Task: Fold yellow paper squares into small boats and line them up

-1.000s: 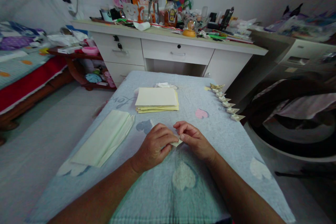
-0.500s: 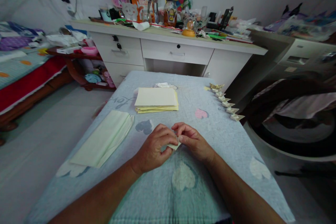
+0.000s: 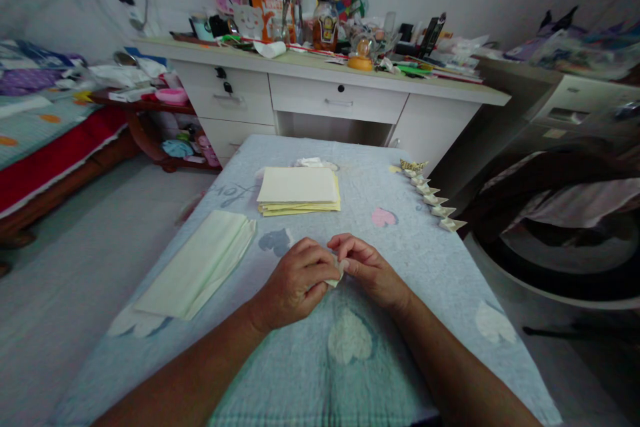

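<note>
Between my hands is a small piece of folded pale paper (image 3: 335,275), mostly covered by fingers. My left hand (image 3: 305,277) is closed on its left side, thumb below and fingers curled over it. At its right edge my right hand (image 3: 369,270) pinches it between thumb and fingers. Beyond my hands lies a stack of cream and yellow paper (image 3: 299,187). To the left rests a long folded pale sheet (image 3: 200,263). Several small folded paper boats (image 3: 436,200) stand in a row along the table's right side, a patterned one (image 3: 413,165) at the far end.
A blue cloth with heart prints covers the table (image 3: 425,347). Behind it stands a white desk (image 3: 340,97) crowded with jars, bags and small items. A washing machine (image 3: 570,107) is at the right; a bed (image 3: 55,140) is at the left.
The fingers of my left hand have closed further over the folded paper, so less of it shows. My right hand has barely moved.
</note>
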{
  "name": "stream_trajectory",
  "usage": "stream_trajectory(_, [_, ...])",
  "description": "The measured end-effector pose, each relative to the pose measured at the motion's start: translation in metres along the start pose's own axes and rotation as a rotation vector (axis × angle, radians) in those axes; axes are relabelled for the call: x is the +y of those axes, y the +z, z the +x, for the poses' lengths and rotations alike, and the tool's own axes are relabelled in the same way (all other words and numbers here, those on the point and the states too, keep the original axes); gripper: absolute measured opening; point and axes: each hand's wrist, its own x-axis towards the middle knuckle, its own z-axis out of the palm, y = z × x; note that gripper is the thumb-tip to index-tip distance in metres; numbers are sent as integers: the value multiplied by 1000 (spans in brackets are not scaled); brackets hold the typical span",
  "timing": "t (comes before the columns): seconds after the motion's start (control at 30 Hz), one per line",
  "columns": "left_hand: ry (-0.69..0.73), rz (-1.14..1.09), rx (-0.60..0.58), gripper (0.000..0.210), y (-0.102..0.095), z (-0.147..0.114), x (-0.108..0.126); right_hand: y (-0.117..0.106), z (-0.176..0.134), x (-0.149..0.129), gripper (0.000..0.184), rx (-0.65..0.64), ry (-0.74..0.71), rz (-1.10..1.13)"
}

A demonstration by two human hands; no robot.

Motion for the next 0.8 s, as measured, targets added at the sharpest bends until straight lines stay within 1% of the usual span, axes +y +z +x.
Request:
stream_trajectory(0.17, [60,95,70,19,0,-1,-2,0,0,-1,14,-14,-12,18])
stream_trajectory(0.27, [78,142,93,18,0,-2,-3,-1,-1,-2,16,-17,-1,26])
stream_trajectory(0.57, [112,203,109,15,1,-4,-1,-2,-1,-2,22,-10,-6,67])
stream_trajectory(0.67, [119,223,117,14,0,-4,0,-2,-1,-3,26,-11,-9,43])
stream_trajectory(0.8, [134,233,114,16,0,-3,1,-4,-1,-5,26,-19,-12,7])
